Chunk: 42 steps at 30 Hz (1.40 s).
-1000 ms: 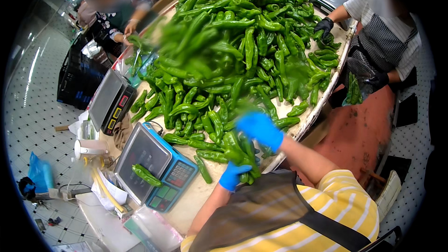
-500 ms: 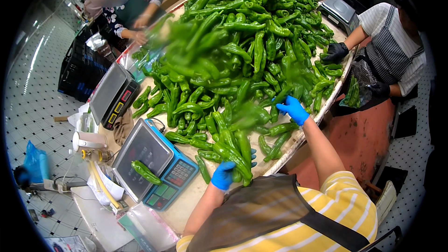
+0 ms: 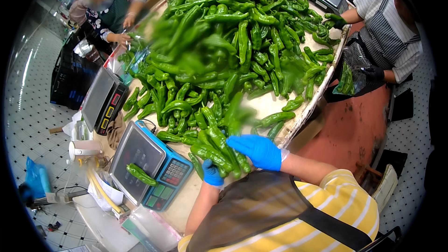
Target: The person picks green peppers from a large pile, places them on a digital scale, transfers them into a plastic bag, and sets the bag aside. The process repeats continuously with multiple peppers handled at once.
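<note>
A bunch of long green peppers (image 3: 214,151) lies in my left hand (image 3: 213,173), gloved in blue and closed round its near left side; the peppers hide part of the fingers. My right hand (image 3: 256,151), also blue-gloved, reaches in from the right with its fingers stretched out together against the bunch's upper right side. Part of the fingertips is hard to make out there. One green pepper (image 3: 141,174) rests on the pan of the blue scale (image 3: 175,172), left of my left hand. Beyond my hands rises a large heap of green peppers (image 3: 242,37).
A second scale (image 3: 103,100) stands at the table's left edge, near a white cup (image 3: 86,149). Clear plastic bags (image 3: 151,226) lie at the lower left. A co-worker's black-gloved hand (image 3: 372,72) holds a bag of peppers at right; another person works at far left.
My right hand has moved left and nearer, from the table's right side to the bunch. Fewer peppers lie where it was. My left hand still holds its bunch, slightly shifted left.
</note>
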{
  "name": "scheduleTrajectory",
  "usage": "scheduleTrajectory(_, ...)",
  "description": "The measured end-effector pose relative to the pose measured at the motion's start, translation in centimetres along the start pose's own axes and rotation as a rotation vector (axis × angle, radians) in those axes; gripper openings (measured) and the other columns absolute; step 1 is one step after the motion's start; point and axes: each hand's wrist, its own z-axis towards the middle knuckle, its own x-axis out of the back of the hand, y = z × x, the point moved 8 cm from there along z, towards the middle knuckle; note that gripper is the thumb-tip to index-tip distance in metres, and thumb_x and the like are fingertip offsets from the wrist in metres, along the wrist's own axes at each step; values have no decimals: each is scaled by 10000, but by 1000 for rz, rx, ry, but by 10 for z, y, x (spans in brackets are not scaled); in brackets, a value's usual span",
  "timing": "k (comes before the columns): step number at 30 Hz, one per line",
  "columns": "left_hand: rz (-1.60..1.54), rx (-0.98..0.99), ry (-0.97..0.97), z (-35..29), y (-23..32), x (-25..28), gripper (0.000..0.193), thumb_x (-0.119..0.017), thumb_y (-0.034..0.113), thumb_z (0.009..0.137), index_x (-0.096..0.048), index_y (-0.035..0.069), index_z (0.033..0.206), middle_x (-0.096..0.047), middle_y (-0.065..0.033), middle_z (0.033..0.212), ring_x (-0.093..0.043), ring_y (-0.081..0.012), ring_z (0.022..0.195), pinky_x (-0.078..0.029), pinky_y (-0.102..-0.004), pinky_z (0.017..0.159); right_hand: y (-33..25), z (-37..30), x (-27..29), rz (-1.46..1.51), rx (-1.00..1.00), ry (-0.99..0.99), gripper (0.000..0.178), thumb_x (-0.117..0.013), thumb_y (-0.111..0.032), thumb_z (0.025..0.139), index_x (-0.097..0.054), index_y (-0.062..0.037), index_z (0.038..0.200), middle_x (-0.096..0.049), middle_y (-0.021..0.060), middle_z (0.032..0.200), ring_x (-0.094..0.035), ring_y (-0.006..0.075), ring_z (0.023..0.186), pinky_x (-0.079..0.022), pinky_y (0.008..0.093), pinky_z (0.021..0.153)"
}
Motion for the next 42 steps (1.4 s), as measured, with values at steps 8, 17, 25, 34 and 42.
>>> scheduleTrajectory(8, -40, 202, -149, -8, -2, -4, 989, -832, 402, 682, -330, 112, 1483, -463, -219, 1405, -535, -434, 1201, -468, -634, 964, 99, -26, 42, -327, -451, 144, 444, -637, -69, 700, -623, -82, 1143, -624, 153, 1141, -575, 380, 1061, -451, 469, 939)
scheduleTrajectory(17, 10, 8, -167, -4, 15, 8, 969, -877, 245, 614, -402, 159, 1455, -483, -122, 1423, -497, -362, 1266, -407, -631, 1034, 193, -73, 25, 582, -852, 14, 407, -648, -299, 900, -607, -23, 1197, -685, 134, 994, -678, 257, 824, -541, 379, 773)
scheduleTrajectory(25, 55, -26, -143, -7, 14, 24, 979, -867, 233, 591, -408, 144, 1451, -477, -130, 1430, -477, -377, 1282, -344, -610, 1094, 138, -32, -2, 1387, -889, -9, 512, -441, -411, 1006, -547, -14, 1311, -680, 101, 1022, -659, 164, 775, -549, 289, 670)
scheduleTrajectory(34, 66, -68, -108, -22, 23, 20, 968, -832, 203, 595, -396, 110, 1454, -457, -125, 1454, -453, -348, 1313, -347, -529, 1120, 150, 46, 10, 287, -382, 95, 619, -664, -59, 723, -495, -61, 1318, -600, 175, 1110, -591, 357, 1035, -483, 410, 902)
scheduleTrajectory(42, 37, -85, -62, -33, 27, 18, 968, -812, 154, 590, -387, 105, 1459, -451, -117, 1461, -441, -336, 1327, -343, -496, 1132, 203, 92, -36, -10, -219, -254, 505, -824, -239, 652, -659, -116, 1113, -677, 167, 996, -637, 379, 929, -514, 436, 822)
